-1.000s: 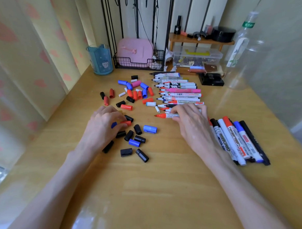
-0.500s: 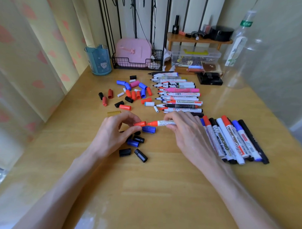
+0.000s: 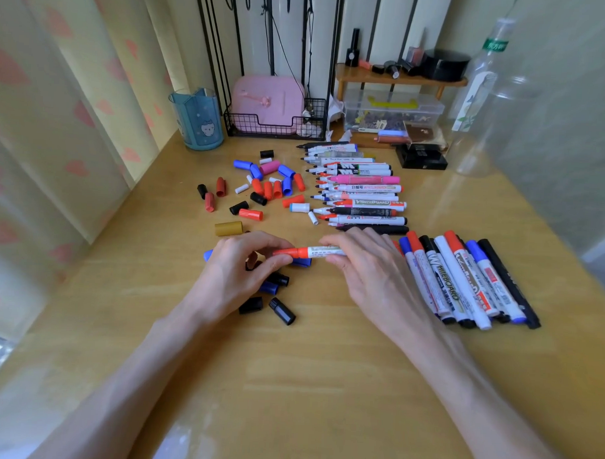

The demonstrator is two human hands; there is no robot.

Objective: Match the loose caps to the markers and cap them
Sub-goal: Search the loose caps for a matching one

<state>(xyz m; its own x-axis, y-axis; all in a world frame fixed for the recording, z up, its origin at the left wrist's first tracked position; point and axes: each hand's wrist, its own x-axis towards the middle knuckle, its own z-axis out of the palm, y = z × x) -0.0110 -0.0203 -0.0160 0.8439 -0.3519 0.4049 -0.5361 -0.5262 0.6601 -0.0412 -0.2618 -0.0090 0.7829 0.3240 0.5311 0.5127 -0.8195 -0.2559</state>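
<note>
My right hand (image 3: 371, 269) grips the white barrel of a red marker (image 3: 322, 251), held level above the table. My left hand (image 3: 236, 268) pinches the red cap (image 3: 288, 252), which sits on the marker's tip. Loose caps (image 3: 271, 188) in red, blue, black, white and pink lie scattered behind my left hand, with black and blue caps (image 3: 281, 310) under and in front of it. Uncapped markers (image 3: 360, 197) lie in a row at centre back. Capped markers (image 3: 464, 279) lie side by side to the right of my right hand.
A gold cap (image 3: 228, 228) lies just behind my left hand. A blue cup (image 3: 198, 121), a wire basket with a pink case (image 3: 267, 108), a clear box (image 3: 391, 110), a black box (image 3: 420, 157) and a clear bottle (image 3: 480, 98) line the table's back edge.
My left hand picked a red cap from the pile and my right hand lifted the red marker from the row. The two came together, and the cap now sits on the tip.
</note>
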